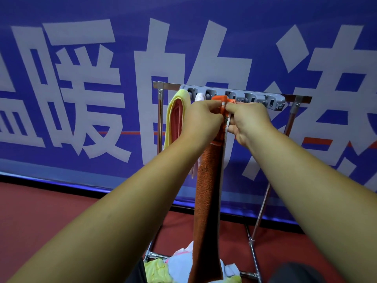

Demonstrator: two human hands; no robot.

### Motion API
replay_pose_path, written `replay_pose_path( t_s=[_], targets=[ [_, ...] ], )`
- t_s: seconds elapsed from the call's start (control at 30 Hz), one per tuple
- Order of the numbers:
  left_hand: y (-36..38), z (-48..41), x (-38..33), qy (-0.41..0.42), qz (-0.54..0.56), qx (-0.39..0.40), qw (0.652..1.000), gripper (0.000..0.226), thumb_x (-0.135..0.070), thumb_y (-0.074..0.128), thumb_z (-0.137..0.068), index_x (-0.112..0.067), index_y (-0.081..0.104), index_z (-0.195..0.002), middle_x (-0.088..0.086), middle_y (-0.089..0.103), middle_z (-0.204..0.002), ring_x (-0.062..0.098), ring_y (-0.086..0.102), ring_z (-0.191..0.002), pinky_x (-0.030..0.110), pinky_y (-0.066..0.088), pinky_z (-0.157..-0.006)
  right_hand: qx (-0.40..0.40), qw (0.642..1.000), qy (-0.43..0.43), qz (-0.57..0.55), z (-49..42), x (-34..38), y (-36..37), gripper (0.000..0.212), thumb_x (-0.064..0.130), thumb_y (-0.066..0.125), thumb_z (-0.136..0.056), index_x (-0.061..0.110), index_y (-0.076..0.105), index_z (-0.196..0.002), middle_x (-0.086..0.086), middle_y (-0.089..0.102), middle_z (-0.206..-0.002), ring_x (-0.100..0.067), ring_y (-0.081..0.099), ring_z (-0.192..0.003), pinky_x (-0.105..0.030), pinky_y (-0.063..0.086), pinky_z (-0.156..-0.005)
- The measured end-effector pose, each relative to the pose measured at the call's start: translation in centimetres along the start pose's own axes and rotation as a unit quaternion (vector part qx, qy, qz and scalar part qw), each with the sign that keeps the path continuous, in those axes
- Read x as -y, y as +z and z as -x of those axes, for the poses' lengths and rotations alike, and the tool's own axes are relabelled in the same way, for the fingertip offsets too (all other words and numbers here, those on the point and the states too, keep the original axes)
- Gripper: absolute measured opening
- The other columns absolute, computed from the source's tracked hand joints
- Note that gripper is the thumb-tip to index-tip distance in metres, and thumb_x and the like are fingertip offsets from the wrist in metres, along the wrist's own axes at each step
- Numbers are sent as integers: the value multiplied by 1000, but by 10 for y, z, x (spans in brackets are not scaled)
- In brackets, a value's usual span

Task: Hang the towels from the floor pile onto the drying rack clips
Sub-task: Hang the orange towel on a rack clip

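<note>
A long orange towel [207, 201] hangs straight down, its top bunched at the drying rack's grey clip bar [255, 98]. A yellow towel [173, 119] and a pale pink towel [199, 97] hang clipped to its left. The towel pile [175, 266] lies on the floor below.

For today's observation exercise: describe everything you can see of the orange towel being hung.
The orange towel looks like terry cloth with a pale edge strip, gathered lengthwise into a narrow band. It hangs straight down from the grey clip bar toward the floor pile. The left hand and right hand pinch its top end at the clips.
</note>
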State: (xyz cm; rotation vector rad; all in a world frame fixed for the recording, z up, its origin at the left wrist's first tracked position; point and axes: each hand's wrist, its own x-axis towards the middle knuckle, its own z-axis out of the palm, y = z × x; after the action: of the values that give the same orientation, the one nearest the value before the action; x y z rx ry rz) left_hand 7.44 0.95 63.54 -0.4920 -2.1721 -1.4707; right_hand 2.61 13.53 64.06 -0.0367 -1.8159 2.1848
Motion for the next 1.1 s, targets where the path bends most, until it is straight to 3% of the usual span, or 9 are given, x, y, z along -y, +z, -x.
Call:
replay_pose_path(
  t_s=[0.1, 0.27, 0.4, 0.5, 0.73, 0.83, 0.93, 1.03, 1.1],
  targets=[
    [1, 2, 5, -1, -15, 12, 1000, 46, -2, 53, -98, -27, 73, -132, -21, 64, -85, -12, 57, -76, 3, 43, -64, 9, 1000, -3, 9, 0, -1, -2, 19, 12, 74, -98, 4, 75, -116, -17, 81, -103, -32, 81, -94, -55, 65, -87],
    [5, -1, 15, 36, -23, 24, 999, 51, 4, 48, -95, -25, 76, -127, -9, 77, -93, 8, 72, -87, 28, 58, -76, 29, 994, -57, 88, -1, -8, -5, 21, 32, 74, -99, 14, 80, -107, -2, 82, -90, -21, 79, -91, -52, 64, -92],
    [8, -3, 24, 62, -12, 12, 998, 35, 2, 58, -97, -19, 79, -117, -16, 74, -83, -7, 70, -83, 9, 52, -73, 65, 984, -88, 141, 6, -9, -6, 24, 39, 70, -102, 19, 81, -96, -3, 83, -95, -21, 80, -96, -51, 63, -92],
    [6, -3, 30, 64, 29, 7, 997, 27, -3, 70, -95, -19, 78, -115, -14, 75, -87, 0, 73, -86, 14, 57, -80, 80, 985, -82, 132, 9, -8, -7, 26, 40, 71, -101, 15, 80, -102, -6, 83, -99, -23, 80, -97, -49, 64, -92],
    [-1, -8, 52, -54, 108, -26, 992, 65, -21, 90, -84, -19, 55, -139, -6, 66, -115, 7, 69, -101, 31, 60, -90, 18, 1000, -24, 8, 2, -6, -8, 17, 17, 65, -106, 1, 70, -110, -23, 80, -103, -36, 80, -93, -55, 65, -86],
    [-9, -8, 74, -129, 111, 59, 984, 84, -37, 96, -75, -18, 48, -141, -2, 64, -126, 10, 66, -112, 27, 54, -90, 20, 999, -20, -28, 0, -2, -9, 19, 14, 63, -107, -3, 68, -114, -20, 80, -100, -30, 81, -84, -47, 67, -72],
    [-11, 0, 89, -163, 150, 214, 951, 48, -28, 89, -85, -14, 68, -126, 1, 80, -111, 16, 77, -100, 31, 58, -87, 25, 997, -16, -72, -3, 3, -6, 16, 13, 62, -107, 0, 71, -112, -13, 79, -93, -22, 79, -74, -36, 64, -63],
    [-4, 14, 94, -199, 234, 243, 920, 15, -7, 77, -94, -10, 72, -108, 2, 80, -88, 13, 77, -72, 21, 58, -60, 19, 992, 0, -127, -9, 9, -3, 15, 10, 62, -107, -1, 69, -115, -14, 79, -98, -22, 80, -79, -37, 65, -65],
    [0, 16, 101, -206, 292, 251, 899, 18, -5, 74, -95, -6, 71, -112, 10, 79, -96, 20, 77, -81, 28, 62, -72, 17, 987, 13, -157, -15, 7, -5, 22, 11, 63, -106, -2, 69, -123, -18, 79, -110, -27, 81, -92, -42, 67, -75]
  ],
)
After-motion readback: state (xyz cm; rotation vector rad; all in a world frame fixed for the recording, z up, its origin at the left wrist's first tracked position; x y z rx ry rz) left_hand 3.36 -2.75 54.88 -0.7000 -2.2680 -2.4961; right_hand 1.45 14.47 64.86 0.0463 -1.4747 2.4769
